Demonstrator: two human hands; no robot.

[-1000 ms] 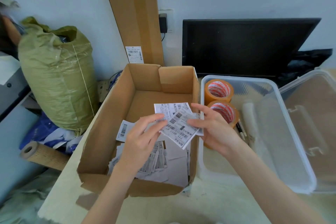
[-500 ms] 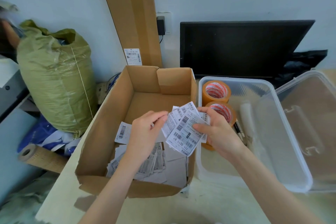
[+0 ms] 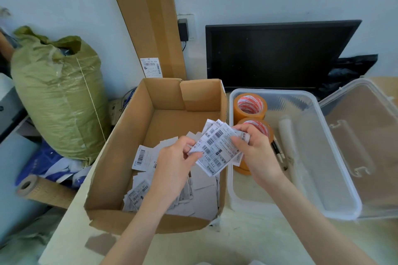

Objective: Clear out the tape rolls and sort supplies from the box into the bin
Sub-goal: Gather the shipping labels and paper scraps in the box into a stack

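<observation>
At the centre of the frame you held a small fan of barcode labels (image 3: pixel 217 148) between both hands, above the right half of the open cardboard box (image 3: pixel 120 153). Your left hand (image 3: pixel 176 161) met the sheaf from the lower left, its fingers curled together and pinched on the lower left corner of the papers, so that edge was tucked under the fingertips. Your right hand (image 3: pixel 256 153) came in from the right, with the thumb pressed on the printed face and the other fingers closed behind the upper right edge, clamping the labels between them. The sheets tilted up toward the top of the frame, spread slightly at their upper ends. Below your hands, more loose labels (image 3: pixel 202 198) lay scattered over the box floor, toward the near wall, and one barcode slip (image 3: pixel 143 157) leaned against the pile at left of centre. Just right of the box, touching it or very nearly, stood the clear plastic bin (image 3: pixel 336 168), with its lid (image 3: pixel 366 135) propped open at the far right of the frame. In the bin's upper left corner sat one orange tape roll (image 3: pixel 249 107), and a second tape roll (image 3: pixel 261 128) lay just below it, partly hidden behind your right hand. Beside that second roll, pens (image 3: pixel 279 153) and a white roll (image 3: pixel 286 135) rested on the bin floor.
</observation>
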